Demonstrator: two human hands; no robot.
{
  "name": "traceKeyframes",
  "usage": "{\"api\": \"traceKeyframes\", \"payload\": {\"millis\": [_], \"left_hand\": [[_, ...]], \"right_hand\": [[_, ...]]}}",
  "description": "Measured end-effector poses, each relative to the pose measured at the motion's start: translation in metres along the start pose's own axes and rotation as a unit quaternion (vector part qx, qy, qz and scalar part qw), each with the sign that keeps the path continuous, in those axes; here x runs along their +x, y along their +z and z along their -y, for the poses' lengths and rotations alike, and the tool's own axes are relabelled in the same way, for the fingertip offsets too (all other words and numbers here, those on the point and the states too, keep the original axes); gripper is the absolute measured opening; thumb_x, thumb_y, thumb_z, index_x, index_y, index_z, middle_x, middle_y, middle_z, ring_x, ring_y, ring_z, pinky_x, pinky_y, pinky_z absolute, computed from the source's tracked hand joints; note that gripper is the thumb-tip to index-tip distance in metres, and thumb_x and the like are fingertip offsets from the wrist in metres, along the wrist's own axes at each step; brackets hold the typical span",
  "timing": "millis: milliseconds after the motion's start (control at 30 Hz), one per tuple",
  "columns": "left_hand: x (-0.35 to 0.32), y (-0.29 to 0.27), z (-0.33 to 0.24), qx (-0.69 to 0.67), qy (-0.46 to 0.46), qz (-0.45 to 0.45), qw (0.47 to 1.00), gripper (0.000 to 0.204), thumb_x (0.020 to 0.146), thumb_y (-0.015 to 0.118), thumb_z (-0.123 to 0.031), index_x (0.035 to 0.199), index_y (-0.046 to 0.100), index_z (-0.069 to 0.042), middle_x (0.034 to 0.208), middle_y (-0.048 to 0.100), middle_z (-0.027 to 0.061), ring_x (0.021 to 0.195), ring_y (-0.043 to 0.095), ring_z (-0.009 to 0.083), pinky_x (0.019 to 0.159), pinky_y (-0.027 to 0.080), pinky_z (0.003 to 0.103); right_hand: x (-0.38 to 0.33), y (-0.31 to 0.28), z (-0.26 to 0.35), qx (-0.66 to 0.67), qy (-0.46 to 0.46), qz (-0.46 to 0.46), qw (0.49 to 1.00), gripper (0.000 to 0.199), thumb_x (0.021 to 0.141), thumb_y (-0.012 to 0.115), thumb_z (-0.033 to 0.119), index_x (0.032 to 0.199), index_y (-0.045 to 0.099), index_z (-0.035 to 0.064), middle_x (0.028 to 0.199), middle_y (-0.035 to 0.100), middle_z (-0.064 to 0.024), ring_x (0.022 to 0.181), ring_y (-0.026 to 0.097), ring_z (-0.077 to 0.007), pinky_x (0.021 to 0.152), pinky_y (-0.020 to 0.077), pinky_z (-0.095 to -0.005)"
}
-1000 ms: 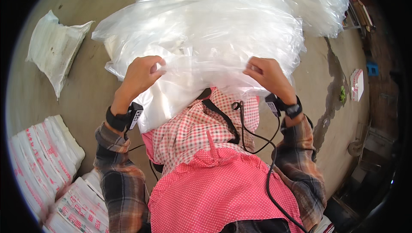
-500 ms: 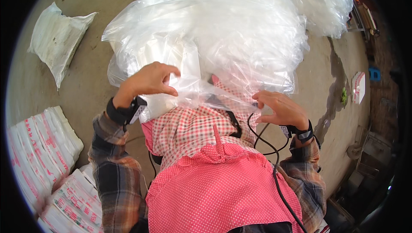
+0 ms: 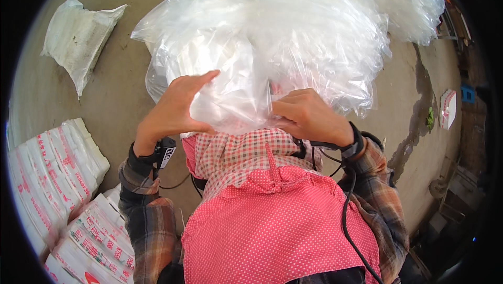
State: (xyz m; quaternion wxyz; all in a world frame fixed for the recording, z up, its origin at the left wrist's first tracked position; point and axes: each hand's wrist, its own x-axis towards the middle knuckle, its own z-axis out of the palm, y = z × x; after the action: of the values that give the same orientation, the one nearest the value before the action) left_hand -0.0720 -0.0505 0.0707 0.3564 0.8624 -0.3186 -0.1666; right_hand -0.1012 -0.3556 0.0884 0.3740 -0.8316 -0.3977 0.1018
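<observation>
A large heap of clear plastic bags (image 3: 319,38) lies in front of me, reaching down to my lap. At its near left side, a clear plastic bag (image 3: 233,98) spreads between my hands. My left hand (image 3: 175,107) is at that bag's left edge, thumb and fingers spread wide apart. My right hand (image 3: 309,114) is closed at the bag's right edge, thumb and fingers pinching the film. Its fingertips are partly hidden. Below the bag, a checked cloth (image 3: 236,148) and a pink dotted apron (image 3: 277,221) cover my lap.
Stacked white foam boxes (image 3: 55,174) with red print stand at the lower left. A white sack (image 3: 81,35) lies on the concrete floor at the upper left. Black cables (image 3: 346,216) hang over my apron. A blue stool (image 3: 467,94) stands far right.
My right hand has moved left and closed on the bag's edge. My left hand has shifted slightly down and opened wider. The bag's film now lies more to the left, between both hands.
</observation>
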Motion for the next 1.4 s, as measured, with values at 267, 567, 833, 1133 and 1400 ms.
{"api": "traceKeyframes", "payload": {"millis": [267,567,833,1133,1400], "left_hand": [[0.007,-0.021,0.001,0.127,-0.057,-0.086,0.986,0.04,0.07,0.075,-0.027,0.104,0.064,-0.008,0.106,0.062,0.0093,0.1,0.057,0.029,0.085,0.042,0.039],[0.011,0.028,0.015,0.162,-0.019,-0.156,0.974,0.037,0.078,0.061,-0.008,0.115,0.061,-0.011,0.093,0.065,0.0161,0.072,0.063,0.0304,0.063,0.049,0.038],[-0.046,-0.068,0.159,0.249,-0.259,-0.281,0.89,0.029,0.087,0.051,-0.017,0.112,0.06,-0.006,0.097,0.066,0.017,0.075,0.066,0.0294,0.065,0.05,0.036],[0.101,-0.105,0.065,-0.147,-0.084,-0.245,0.955,0.053,0.085,0.062,-0.017,0.133,0.041,-0.005,0.117,0.052,0.008,0.102,0.056,0.0167,0.084,0.049,0.029],[0.177,0.044,-0.171,-0.032,0.327,0.117,0.937,0.028,0.08,0.057,-0.011,0.106,0.058,-0.002,0.114,0.056,0.0147,0.108,0.053,0.0319,0.094,0.043,0.037]], "right_hand": [[-0.024,-0.066,0.011,-0.09,0.163,-0.083,0.979,0.018,0.075,0.074,0.012,0.08,0.061,0.0014,0.053,0.05,-0.008,0.041,0.042,-0.0146,0.043,0.0327,-0.0274],[-0.024,-0.095,-0.005,-0.094,0.147,-0.299,0.938,0.012,0.081,0.069,0.009,0.084,0.062,0.0,0.059,0.051,-0.0033,0.051,0.039,-0.0057,0.046,0.0317,-0.0223],[-0.089,-0.158,-0.107,-0.243,0.277,-0.362,0.856,0.013,0.087,0.061,0.01,0.094,0.063,0.0,0.076,0.065,-0.008,0.064,0.058,-0.0157,0.062,0.0464,-0.0265],[0.0,-0.086,0.012,-0.037,0.02,-0.079,0.996,0.041,0.069,0.078,0.02,0.104,0.061,0.0045,0.102,0.061,-0.0113,0.096,0.058,-0.0278,0.086,0.044,-0.0369],[0.167,0.056,-0.193,-0.199,0.056,0.008,0.978,0.078,0.078,0.066,0.039,0.142,0.032,0.0115,0.139,0.039,-0.0195,0.126,0.039,-0.0329,0.095,0.0399,-0.0502]]}}
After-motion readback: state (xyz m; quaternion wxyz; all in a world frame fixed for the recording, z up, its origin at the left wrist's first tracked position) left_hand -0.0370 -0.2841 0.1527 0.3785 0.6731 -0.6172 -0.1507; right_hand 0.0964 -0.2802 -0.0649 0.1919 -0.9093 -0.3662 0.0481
